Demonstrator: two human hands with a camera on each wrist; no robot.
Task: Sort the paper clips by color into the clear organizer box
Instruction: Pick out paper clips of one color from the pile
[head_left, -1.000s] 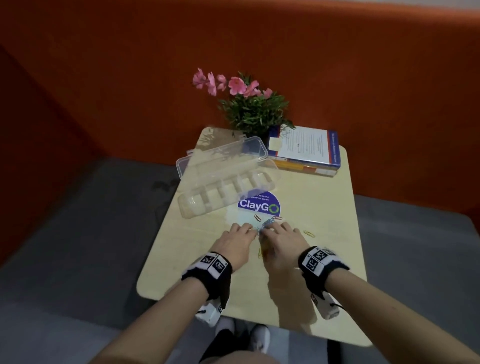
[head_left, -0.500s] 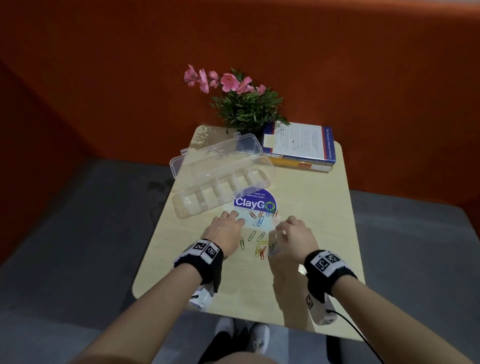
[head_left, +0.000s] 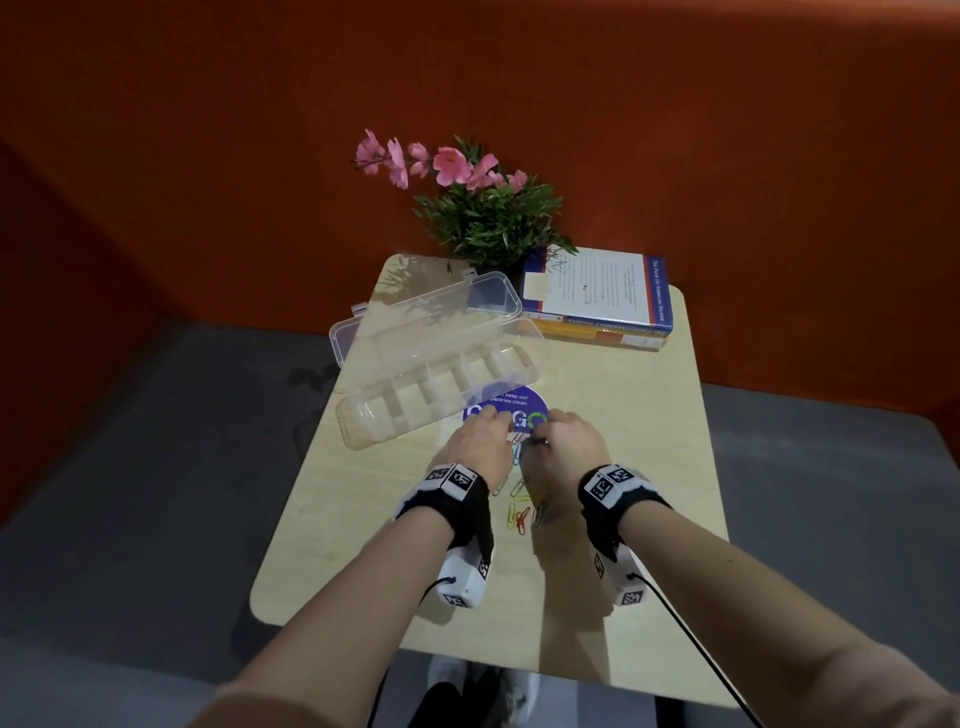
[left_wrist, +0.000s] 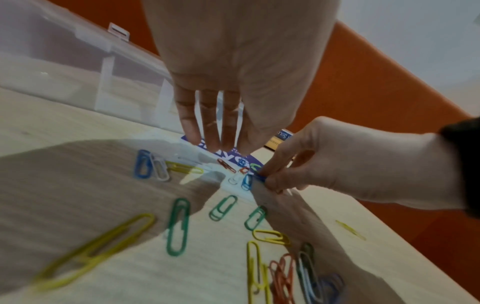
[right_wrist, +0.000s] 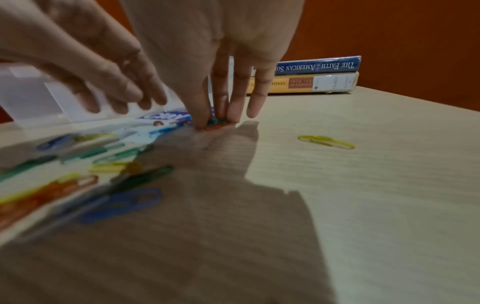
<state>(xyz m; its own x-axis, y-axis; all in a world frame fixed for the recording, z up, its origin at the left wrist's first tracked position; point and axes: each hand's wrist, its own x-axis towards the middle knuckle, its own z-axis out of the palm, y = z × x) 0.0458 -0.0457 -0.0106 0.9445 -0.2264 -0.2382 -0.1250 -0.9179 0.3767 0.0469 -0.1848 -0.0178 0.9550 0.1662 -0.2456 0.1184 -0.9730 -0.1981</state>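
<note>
Clear plastic organizer box (head_left: 436, 384) open, lid back, on pale wooden table (head_left: 623, 415), compartments showing no clips. Round purple sticker (head_left: 511, 408) just beside box's near-right end — taken as landmark. Coloured paper clips (left_wrist: 179, 224) – yellow, green, blue, red, white – scattered from sticker's near edge toward the person; one yellow clip (right_wrist: 326, 142) lying apart, right of the rest. Left hand (head_left: 480, 447) over sticker's left part, fingers (left_wrist: 207, 123) straight & close together, tips at sticker, holding nothing. Right hand (head_left: 569, 441) at sticker's near-right edge, thumb + forefinger pinching a blue clip (left_wrist: 260, 176) at table level; other fingers (right_wrist: 255, 102) extended down. Behind sticker: potted plant w/ pink flowers (head_left: 483, 208), two stacked books (head_left: 602, 301).
</note>
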